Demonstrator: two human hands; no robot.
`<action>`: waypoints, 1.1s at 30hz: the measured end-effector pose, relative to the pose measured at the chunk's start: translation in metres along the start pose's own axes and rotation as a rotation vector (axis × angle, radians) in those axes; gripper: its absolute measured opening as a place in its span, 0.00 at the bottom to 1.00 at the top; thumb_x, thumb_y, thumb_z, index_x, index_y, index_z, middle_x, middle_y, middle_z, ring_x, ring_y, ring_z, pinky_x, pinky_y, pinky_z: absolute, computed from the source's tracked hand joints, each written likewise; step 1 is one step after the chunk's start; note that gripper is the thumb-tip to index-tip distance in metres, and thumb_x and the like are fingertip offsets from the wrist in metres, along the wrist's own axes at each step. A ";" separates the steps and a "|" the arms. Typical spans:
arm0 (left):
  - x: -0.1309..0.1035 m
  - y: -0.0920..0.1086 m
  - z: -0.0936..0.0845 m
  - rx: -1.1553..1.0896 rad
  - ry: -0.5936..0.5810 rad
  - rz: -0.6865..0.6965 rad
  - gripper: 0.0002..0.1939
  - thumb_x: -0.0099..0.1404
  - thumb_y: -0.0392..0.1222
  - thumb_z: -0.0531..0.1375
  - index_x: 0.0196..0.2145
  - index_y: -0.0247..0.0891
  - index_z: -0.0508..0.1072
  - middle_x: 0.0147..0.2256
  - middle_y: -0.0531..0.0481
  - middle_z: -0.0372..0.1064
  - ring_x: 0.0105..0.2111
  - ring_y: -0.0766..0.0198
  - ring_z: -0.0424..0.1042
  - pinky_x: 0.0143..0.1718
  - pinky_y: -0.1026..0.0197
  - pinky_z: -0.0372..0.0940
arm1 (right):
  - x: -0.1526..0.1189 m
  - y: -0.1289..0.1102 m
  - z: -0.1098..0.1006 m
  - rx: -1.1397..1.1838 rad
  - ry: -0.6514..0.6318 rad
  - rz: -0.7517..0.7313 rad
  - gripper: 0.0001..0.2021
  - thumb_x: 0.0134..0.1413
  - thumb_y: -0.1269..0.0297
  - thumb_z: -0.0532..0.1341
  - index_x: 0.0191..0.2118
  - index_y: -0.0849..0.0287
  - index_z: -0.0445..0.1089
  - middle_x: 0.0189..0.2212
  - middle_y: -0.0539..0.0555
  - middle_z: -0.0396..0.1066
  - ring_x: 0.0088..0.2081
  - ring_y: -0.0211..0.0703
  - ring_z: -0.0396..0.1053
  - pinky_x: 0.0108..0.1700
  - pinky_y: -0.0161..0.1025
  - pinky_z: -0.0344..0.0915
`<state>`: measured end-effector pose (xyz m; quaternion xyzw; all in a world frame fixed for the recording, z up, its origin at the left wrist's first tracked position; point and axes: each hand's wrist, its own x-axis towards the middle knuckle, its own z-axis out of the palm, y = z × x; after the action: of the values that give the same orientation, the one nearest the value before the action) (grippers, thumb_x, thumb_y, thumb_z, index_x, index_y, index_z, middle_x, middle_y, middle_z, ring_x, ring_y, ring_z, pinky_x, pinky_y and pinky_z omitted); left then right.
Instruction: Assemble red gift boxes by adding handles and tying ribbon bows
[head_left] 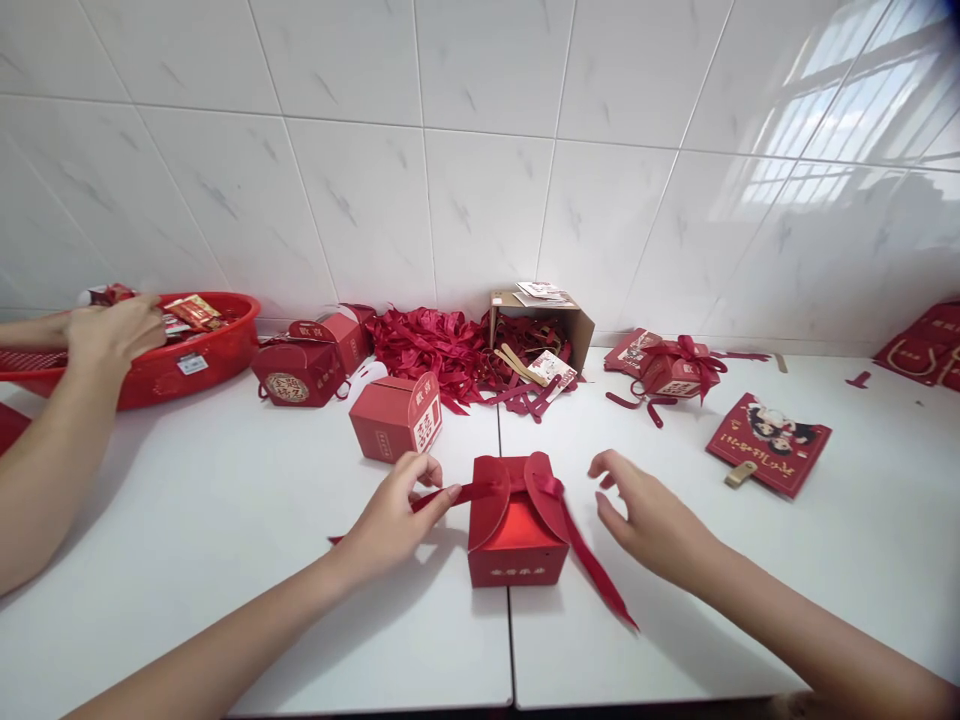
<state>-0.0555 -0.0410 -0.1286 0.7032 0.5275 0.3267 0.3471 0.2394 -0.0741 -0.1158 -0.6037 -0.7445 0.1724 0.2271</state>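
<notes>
"What do your fingers have hold of?"

"The left hand (390, 515) has thumb and forefinger pinched on a dark red ribbon (598, 575), just beside the red box (517, 572). That grip seems meant to draw that side out straight, so I can see how it runs in at the top."

"And the right?"

"My right hand (649, 515) is a little apart from the box, fingers curled and thumb spread from them, holding nothing. The ribbon's other end slants down past the box and onto the desk (405, 645) between my hands, so I'd judge it's within easy reach."

"Why put the box there?"

"It stands upright right in front of me, over the seam in the desk — both hands can come at it from the sides. The ribbon crosses at the curved flaps (486, 520), and bright red shows between them."

"What about the rest?"

"Another red box (375, 422) sits behind my left hand. The heap of loose ribbons (431, 345) lies against the wall beside an open carton (583, 335) — handy, I'd say, but out of my elbows' way. At my left, another person's hand (116, 332) is over a red basin (214, 368)."
</notes>
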 end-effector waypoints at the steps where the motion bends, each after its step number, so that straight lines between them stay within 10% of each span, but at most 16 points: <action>1: -0.004 -0.002 -0.001 0.095 0.089 0.078 0.15 0.63 0.54 0.56 0.29 0.39 0.61 0.33 0.51 0.60 0.32 0.61 0.63 0.34 0.61 0.61 | -0.003 0.000 -0.004 -0.083 0.066 0.007 0.07 0.54 0.68 0.51 0.40 0.56 0.59 0.38 0.57 0.69 0.33 0.46 0.67 0.32 0.41 0.60; 4: -0.019 0.003 -0.007 0.314 0.109 0.171 0.14 0.66 0.50 0.52 0.26 0.39 0.61 0.30 0.50 0.61 0.32 0.59 0.63 0.35 0.60 0.59 | -0.015 -0.008 -0.017 -0.169 0.038 -0.012 0.05 0.55 0.68 0.51 0.38 0.55 0.60 0.37 0.57 0.70 0.31 0.45 0.67 0.30 0.41 0.59; 9: -0.040 0.019 -0.004 0.371 -0.303 0.111 0.19 0.69 0.47 0.45 0.28 0.40 0.70 0.26 0.48 0.68 0.27 0.57 0.67 0.30 0.60 0.53 | -0.029 -0.026 -0.014 -0.039 -0.441 -0.114 0.10 0.54 0.70 0.52 0.34 0.53 0.69 0.28 0.52 0.71 0.28 0.43 0.66 0.29 0.38 0.58; 14: -0.032 0.005 0.006 0.004 -0.249 -0.127 0.14 0.63 0.48 0.53 0.44 0.40 0.68 0.32 0.46 0.72 0.29 0.57 0.68 0.30 0.60 0.57 | -0.024 -0.012 0.012 0.119 -0.573 0.067 0.25 0.59 0.61 0.51 0.61 0.54 0.58 0.25 0.52 0.70 0.26 0.44 0.65 0.31 0.41 0.59; 18: -0.019 0.000 -0.004 -0.503 -0.198 -0.265 0.10 0.61 0.45 0.55 0.39 0.40 0.62 0.39 0.47 0.68 0.28 0.63 0.66 0.27 0.62 0.61 | -0.015 0.002 0.020 0.612 -0.450 0.250 0.35 0.62 0.52 0.49 0.68 0.56 0.32 0.31 0.52 0.71 0.26 0.40 0.64 0.33 0.40 0.61; 23: -0.014 0.020 -0.025 -0.904 0.020 -0.136 0.12 0.60 0.42 0.60 0.40 0.42 0.63 0.39 0.50 0.66 0.36 0.61 0.69 0.28 0.64 0.63 | -0.011 -0.009 0.007 1.188 -0.172 0.242 0.34 0.56 0.55 0.60 0.64 0.40 0.42 0.53 0.55 0.64 0.25 0.33 0.61 0.31 0.37 0.60; 27: -0.008 0.034 -0.029 -1.098 0.101 -0.198 0.04 0.62 0.40 0.58 0.31 0.39 0.67 0.31 0.50 0.66 0.33 0.61 0.70 0.25 0.65 0.64 | -0.006 -0.022 -0.006 1.290 -0.047 0.260 0.29 0.53 0.57 0.64 0.60 0.44 0.55 0.34 0.49 0.70 0.19 0.30 0.48 0.26 0.34 0.55; 33: -0.005 0.043 -0.023 -1.160 0.195 -0.322 0.10 0.67 0.36 0.54 0.42 0.36 0.74 0.30 0.51 0.67 0.27 0.67 0.70 0.21 0.68 0.63 | -0.005 -0.020 -0.010 1.297 0.016 0.282 0.22 0.49 0.58 0.68 0.51 0.52 0.66 0.21 0.44 0.63 0.22 0.31 0.58 0.29 0.32 0.56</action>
<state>-0.0535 -0.0513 -0.0811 0.2777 0.3927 0.5671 0.6686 0.2295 -0.0837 -0.0974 -0.4375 -0.4023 0.6092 0.5250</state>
